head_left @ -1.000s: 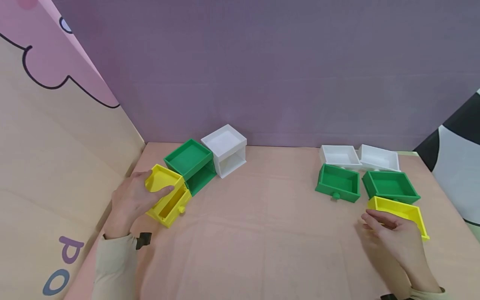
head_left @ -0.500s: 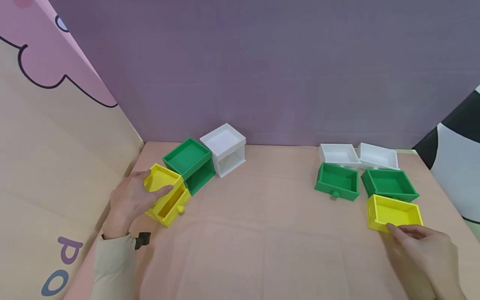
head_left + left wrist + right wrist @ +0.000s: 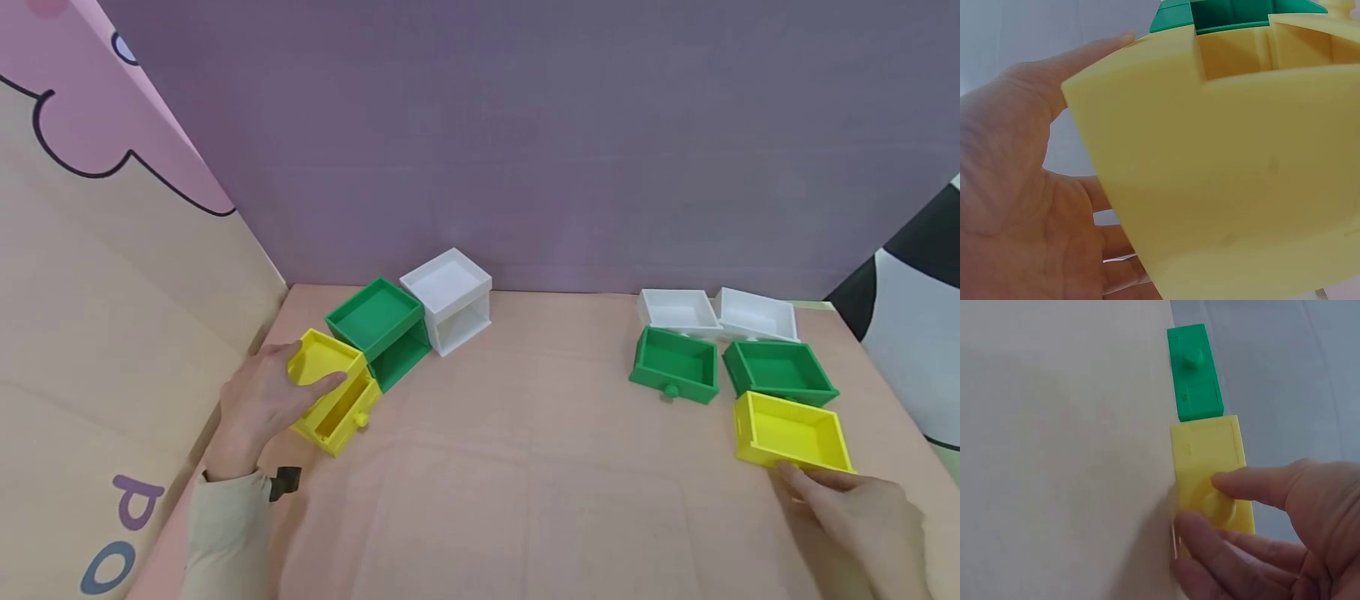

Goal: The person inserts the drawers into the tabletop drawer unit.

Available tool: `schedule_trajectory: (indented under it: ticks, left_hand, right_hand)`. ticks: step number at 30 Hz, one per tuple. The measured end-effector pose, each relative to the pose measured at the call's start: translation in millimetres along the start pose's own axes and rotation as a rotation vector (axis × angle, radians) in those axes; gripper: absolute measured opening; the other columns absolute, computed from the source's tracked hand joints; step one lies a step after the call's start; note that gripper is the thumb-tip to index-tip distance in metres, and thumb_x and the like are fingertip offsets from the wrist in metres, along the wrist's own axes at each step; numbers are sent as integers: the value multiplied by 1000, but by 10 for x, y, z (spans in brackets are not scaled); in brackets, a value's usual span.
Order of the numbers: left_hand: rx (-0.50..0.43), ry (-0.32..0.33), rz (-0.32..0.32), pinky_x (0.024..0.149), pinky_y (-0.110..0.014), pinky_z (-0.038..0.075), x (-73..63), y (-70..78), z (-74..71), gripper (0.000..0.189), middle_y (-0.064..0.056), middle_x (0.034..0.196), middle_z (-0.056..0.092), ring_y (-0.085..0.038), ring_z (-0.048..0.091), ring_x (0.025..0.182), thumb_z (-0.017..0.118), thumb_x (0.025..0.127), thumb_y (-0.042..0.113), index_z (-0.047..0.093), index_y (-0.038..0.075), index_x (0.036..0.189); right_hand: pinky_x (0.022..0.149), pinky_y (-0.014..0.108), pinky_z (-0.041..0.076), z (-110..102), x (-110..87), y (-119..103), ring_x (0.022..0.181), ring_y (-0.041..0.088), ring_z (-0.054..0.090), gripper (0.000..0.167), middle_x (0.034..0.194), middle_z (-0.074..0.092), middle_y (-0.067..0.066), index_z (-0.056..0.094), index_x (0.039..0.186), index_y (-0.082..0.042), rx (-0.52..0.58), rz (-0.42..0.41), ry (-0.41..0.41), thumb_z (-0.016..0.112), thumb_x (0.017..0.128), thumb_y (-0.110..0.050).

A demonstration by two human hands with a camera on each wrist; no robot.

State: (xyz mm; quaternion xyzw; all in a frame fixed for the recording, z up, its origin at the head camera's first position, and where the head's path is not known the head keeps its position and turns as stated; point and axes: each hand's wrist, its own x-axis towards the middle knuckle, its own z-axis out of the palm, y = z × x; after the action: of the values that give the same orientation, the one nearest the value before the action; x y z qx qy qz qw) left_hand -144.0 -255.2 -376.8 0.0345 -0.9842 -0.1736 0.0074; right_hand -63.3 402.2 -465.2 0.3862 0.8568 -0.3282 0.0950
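Observation:
On the left, my left hand [image 3: 258, 404] holds a small yellow cabinet [image 3: 324, 362], thumb over its top and fingers along its far side. A yellow drawer with a knob [image 3: 362, 419] sits in its lower slot. In the left wrist view the yellow cabinet [image 3: 1222, 169] fills most of the picture. At the right, my right hand [image 3: 862, 517] is at the front of a loose yellow drawer [image 3: 798, 429]. The right wrist view shows thumb and fingers around the knob [image 3: 1219, 509] of that drawer, which lies on the table.
A green cabinet [image 3: 378, 317] and a white cabinet [image 3: 448, 287] stand beside the yellow one, lower slots facing out. Behind the loose yellow drawer lie two green drawers [image 3: 677, 365] and two white drawers [image 3: 678, 311]. A purple-grey wall [image 3: 525, 150] closes the back.
My right hand has moved from over the left part of the loose yellow drawer rightward to its knob. My left hand and the yellow cabinet have stayed in place.

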Motion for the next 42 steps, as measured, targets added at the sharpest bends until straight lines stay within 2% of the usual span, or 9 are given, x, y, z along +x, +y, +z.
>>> schedule_trajectory:
  ticks: [6,10,16,18,21,26,34,39,42]
  left_hand:
    - [-2,-2,4,85,-59,57,9,12,-10,98,-33,153,54,-51,62,121,67,93,70,49,-4,155]
    - [1,-7,4,83,-58,58,6,13,-16,98,-33,154,53,-52,62,122,68,93,69,49,-4,155]
    - [8,-6,6,79,-53,58,12,16,-25,98,-32,154,53,-51,63,121,67,92,70,50,-4,155]
    - [8,-8,6,78,-52,57,17,15,-27,99,-32,154,53,-51,62,121,67,92,71,50,-4,155]
    - [10,-7,7,78,-52,57,20,11,-28,98,-32,154,53,-51,63,121,67,92,70,50,-4,155]
    - [9,1,10,75,-51,58,11,6,-32,97,-33,152,54,-49,64,115,68,93,68,50,-4,154]
    - [4,2,3,75,-50,57,9,5,-31,98,-32,153,54,-50,64,116,67,92,70,50,-4,155]
    - [1,3,3,76,-51,57,12,8,-28,99,-32,153,54,-50,64,119,67,92,71,50,-3,155]
    - [3,2,3,77,-52,58,10,5,-26,99,-32,153,54,-51,63,119,67,92,71,51,-4,154]
  right_hand:
    - [122,70,33,54,-28,16,121,51,38,83,130,59,41,43,145,17,58,1,20,66,103,-51]
    - [123,70,32,48,-64,9,122,52,36,76,134,55,42,45,143,15,37,-21,57,65,104,-47]
    - [122,69,35,12,-109,-31,122,51,36,69,132,56,41,48,141,15,10,-33,70,64,106,-42]
    - [120,65,40,-6,-120,-44,121,50,37,68,122,62,39,49,140,15,2,-33,68,65,106,-41]
    - [104,55,49,-34,-131,-68,120,49,37,65,103,70,32,51,139,16,2,-36,63,66,106,-38]
    - [85,43,46,-72,-153,-118,117,49,43,63,80,77,18,53,139,16,19,-38,56,67,106,-36]
    - [60,17,38,-113,-224,-278,102,42,52,62,82,79,19,56,139,14,-24,-104,65,69,104,-35]
    - [68,25,45,-109,-265,-369,105,43,51,66,90,80,20,57,140,11,-28,-131,59,70,103,-41]
    - [76,37,48,-117,-270,-419,112,44,51,68,93,82,18,59,140,9,-47,-181,43,69,102,-47]
